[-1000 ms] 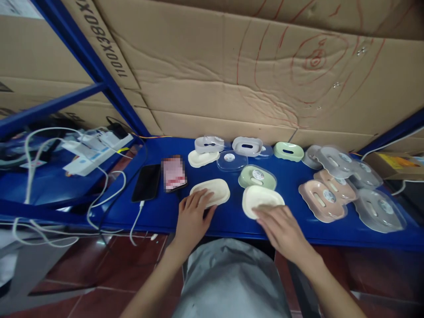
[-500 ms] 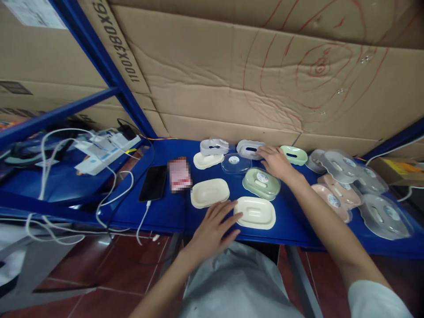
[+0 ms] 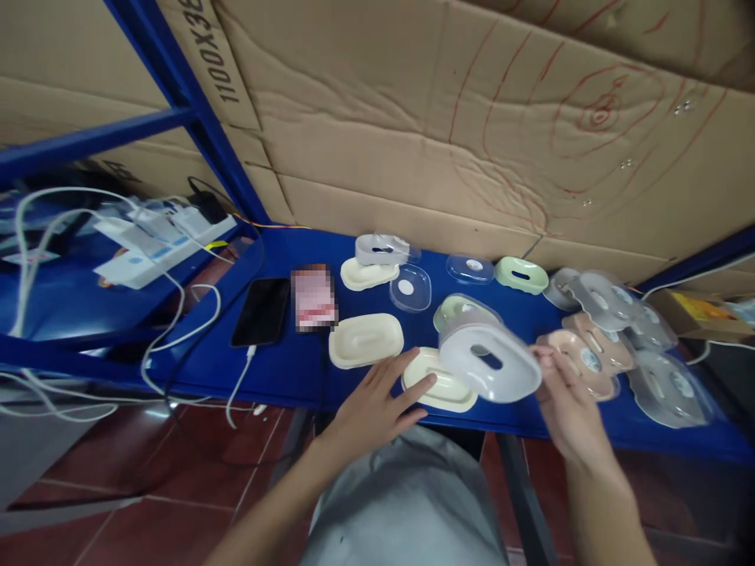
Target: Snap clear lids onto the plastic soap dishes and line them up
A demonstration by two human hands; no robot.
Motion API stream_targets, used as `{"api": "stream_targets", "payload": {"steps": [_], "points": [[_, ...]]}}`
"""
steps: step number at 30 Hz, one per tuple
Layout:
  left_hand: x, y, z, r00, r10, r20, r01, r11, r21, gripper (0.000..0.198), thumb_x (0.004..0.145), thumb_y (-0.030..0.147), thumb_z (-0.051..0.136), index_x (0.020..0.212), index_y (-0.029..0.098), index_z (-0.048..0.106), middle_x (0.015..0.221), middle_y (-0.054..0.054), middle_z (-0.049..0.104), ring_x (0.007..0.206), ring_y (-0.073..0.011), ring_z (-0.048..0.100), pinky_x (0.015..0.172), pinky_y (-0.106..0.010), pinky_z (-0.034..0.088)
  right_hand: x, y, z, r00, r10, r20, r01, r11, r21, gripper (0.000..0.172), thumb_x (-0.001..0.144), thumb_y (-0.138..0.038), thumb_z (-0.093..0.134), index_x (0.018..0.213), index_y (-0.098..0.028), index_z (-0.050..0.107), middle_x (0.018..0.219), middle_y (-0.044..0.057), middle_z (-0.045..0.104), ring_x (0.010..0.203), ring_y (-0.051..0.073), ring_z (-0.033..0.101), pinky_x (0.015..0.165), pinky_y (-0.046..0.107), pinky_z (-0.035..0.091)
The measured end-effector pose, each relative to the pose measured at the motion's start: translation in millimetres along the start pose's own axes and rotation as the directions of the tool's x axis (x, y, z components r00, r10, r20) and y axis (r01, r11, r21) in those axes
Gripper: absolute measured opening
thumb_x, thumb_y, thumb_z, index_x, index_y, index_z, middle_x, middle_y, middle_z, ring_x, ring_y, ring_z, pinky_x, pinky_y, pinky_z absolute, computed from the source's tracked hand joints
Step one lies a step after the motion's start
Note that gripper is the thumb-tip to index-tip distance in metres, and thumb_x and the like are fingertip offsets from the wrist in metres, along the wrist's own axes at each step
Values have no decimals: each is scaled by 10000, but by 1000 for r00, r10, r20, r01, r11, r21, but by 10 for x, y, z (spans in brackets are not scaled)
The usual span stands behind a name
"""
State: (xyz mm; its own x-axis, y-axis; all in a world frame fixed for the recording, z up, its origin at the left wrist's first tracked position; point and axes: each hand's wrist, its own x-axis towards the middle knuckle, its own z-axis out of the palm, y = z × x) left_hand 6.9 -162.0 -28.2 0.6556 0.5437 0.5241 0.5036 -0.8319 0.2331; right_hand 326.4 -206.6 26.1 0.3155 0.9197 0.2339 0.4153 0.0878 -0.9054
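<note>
My right hand [image 3: 569,401] pinches the end of a pale grey soap dish [image 3: 472,369] with an oval slot in it. It holds the dish tilted above the table, over part of a cream soap dish base [image 3: 429,381]. On that base's left edge lie the outstretched fingers of my left hand [image 3: 381,397], which grips nothing. Behind the held piece, partly hidden, is a green soap dish with a clear lid [image 3: 457,306]. Another cream base [image 3: 366,339] sits just beyond my left hand.
Clear lids [image 3: 411,289], a grey soap dish [image 3: 381,250] and a green one [image 3: 522,275] stand along the back. Lidded grey [image 3: 669,389] and pink soap dishes [image 3: 583,365] crowd the right. A phone [image 3: 261,312], cables and a power strip [image 3: 159,251] lie left.
My right hand has taken the grey soap dish from the back of the table and brought it nearer, leaving a clear lid there. My left hand stays by the cream base.
</note>
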Motion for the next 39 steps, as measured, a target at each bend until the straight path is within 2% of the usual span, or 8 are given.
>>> {"api": "stream_targets", "payload": {"steps": [4,7,9,12,15,27,34,39], "points": [[48,45,-15,997,37,62,-42,997,71,504,1039,359,674,1515,281,529,1688,-199,382,1511,-368,485,1148,-548,534,-280,237,357,968,202,150,-216,973,78,390,1070,-571,488,1192,-247,670,965,60,737,798,215,690,663,336,588],[74,63,-29,996,-16,93,8,996,84,450,1047,376,654,1477,263,578,1650,-209,436,1464,-379,537,1136,-562,540,-276,271,509,999,-38,-23,36,993,-110,363,1095,-498,459,1296,-257,643,1247,107,719,1129,275,694,950,462,592],[75,64,-17,993,-52,103,46,997,62,442,1053,412,637,1467,264,591,1628,-207,461,1434,-383,564,1121,-578,548,-274,251,524,959,-281,-41,259,926,-274,359,1111,-430,424,1350,-271,641,1415,122,650,1351,304,598,1137,547,482],[56,56,27,992,-97,76,96,995,22,435,1067,441,606,1467,270,587,1592,-185,502,1412,-363,585,1105,-574,566,-292,219,496,831,-463,309,553,745,-373,419,1098,-435,482,1481,-311,596,1541,105,594,1492,332,490,1218,588,398],[26,49,68,991,-131,29,131,991,-3,497,1066,453,606,1507,236,537,1563,-187,532,1418,-352,584,1107,-563,577,-293,202,472,711,-462,530,679,648,-346,518,1046,-415,629,1550,-329,549,1568,72,596,1549,333,429,1225,589,412],[4,-25,74,994,-113,2,113,988,-108,363,1054,384,645,1383,236,609,1572,-128,565,1453,-310,561,1163,-526,566,-148,164,524,582,-412,701,765,571,-299,457,1093,-258,544,1546,-312,553,1588,25,584,1574,250,415,1314,592,315],[34,-9,58,995,-97,-36,93,991,-95,357,1033,365,680,1356,219,637,1524,-132,598,1413,-318,580,1145,-534,565,18,-25,482,563,-490,665,807,498,-317,454,1097,-236,503,1546,-285,546,1610,53,559,1541,251,467,1283,546,362],[50,33,46,989,-125,-74,117,988,-102,326,1018,382,690,1285,198,660,1472,-148,595,1364,-327,599,1118,-541,573,702,-394,992,691,-471,549,691,653,-309,333,1073,-249,532,1362,-220,697,1414,109,716,1352,307,627,1188,566,425]]}}
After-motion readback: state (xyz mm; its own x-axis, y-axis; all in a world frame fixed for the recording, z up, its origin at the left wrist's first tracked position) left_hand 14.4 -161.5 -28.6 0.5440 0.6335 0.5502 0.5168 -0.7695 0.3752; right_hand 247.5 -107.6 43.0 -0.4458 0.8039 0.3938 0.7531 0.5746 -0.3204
